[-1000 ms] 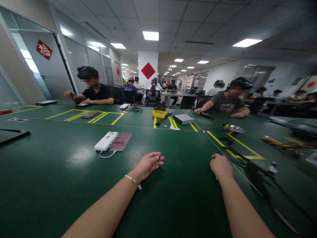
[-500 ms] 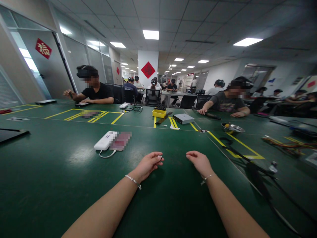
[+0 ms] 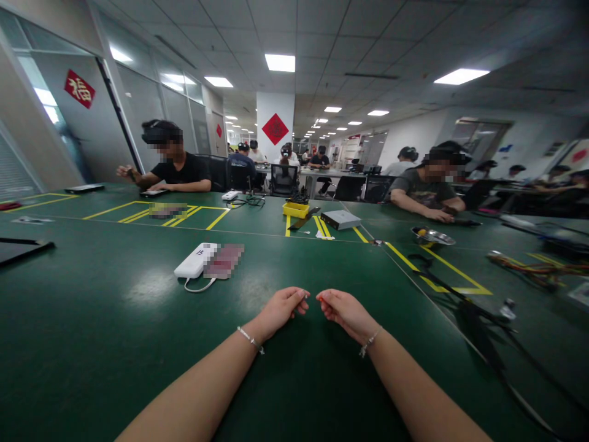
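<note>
Just above the green table (image 3: 138, 344), my two hands face each other with a small gap between the fingertips. My left hand (image 3: 286, 310) is closed in a pinch on a tiny shiny bit, too small to name. The thumb and forefinger of my right hand (image 3: 345, 312) are pinched too; a speck of orange-red shows at their tips, and I cannot make out what it is. Each wrist wears a silvery bracelet. Beyond my left hand lies a white power bank (image 3: 197, 261) with a short white cable, beside a blurred-out reddish rectangle (image 3: 224, 261).
Farther back stand a yellow tray (image 3: 296, 210), a grey box (image 3: 341, 219) and a metal dish (image 3: 432, 236). A black strap (image 3: 473, 319) and bundled wires (image 3: 529, 270) lie to the right. A dark flat device (image 3: 23, 248) is at left. Two co-workers sit across the table.
My right hand has moved left, close to my left hand, and orange-red now shows at its fingertips. My left hand has shifted slightly right. The co-worker at right has drawn an arm in.
</note>
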`<control>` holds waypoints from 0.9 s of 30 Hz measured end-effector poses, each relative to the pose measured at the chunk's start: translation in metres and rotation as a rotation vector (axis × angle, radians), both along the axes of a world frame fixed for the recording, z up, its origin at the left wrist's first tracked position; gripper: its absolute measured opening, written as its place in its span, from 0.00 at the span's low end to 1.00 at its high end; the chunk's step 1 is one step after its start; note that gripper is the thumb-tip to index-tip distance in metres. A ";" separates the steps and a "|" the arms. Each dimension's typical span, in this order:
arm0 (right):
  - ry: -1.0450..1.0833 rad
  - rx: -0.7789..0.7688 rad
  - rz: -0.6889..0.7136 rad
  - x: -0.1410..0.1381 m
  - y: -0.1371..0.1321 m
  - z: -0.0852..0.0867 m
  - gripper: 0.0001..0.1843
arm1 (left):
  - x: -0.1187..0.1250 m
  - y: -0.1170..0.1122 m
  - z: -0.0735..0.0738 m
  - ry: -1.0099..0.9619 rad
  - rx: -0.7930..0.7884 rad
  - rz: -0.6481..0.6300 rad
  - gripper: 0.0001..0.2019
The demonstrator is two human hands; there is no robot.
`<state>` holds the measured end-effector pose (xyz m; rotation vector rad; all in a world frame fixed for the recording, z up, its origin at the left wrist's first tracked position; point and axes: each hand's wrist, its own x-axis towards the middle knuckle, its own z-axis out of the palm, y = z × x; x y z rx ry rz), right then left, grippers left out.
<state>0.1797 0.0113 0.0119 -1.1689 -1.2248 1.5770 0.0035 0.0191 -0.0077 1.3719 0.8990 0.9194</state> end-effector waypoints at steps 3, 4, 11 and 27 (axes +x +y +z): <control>-0.014 0.017 0.053 -0.010 -0.004 0.000 0.13 | 0.000 -0.001 0.002 0.031 0.041 -0.027 0.19; -0.014 0.019 0.064 -0.012 -0.004 -0.001 0.13 | 0.000 -0.001 0.003 0.030 0.038 -0.021 0.20; 0.061 0.004 0.043 -0.010 -0.004 -0.002 0.15 | 0.000 -0.004 0.008 0.063 -0.028 0.002 0.24; 0.140 -0.015 0.010 -0.009 -0.006 -0.001 0.15 | -0.001 -0.002 0.001 -0.046 0.004 0.006 0.10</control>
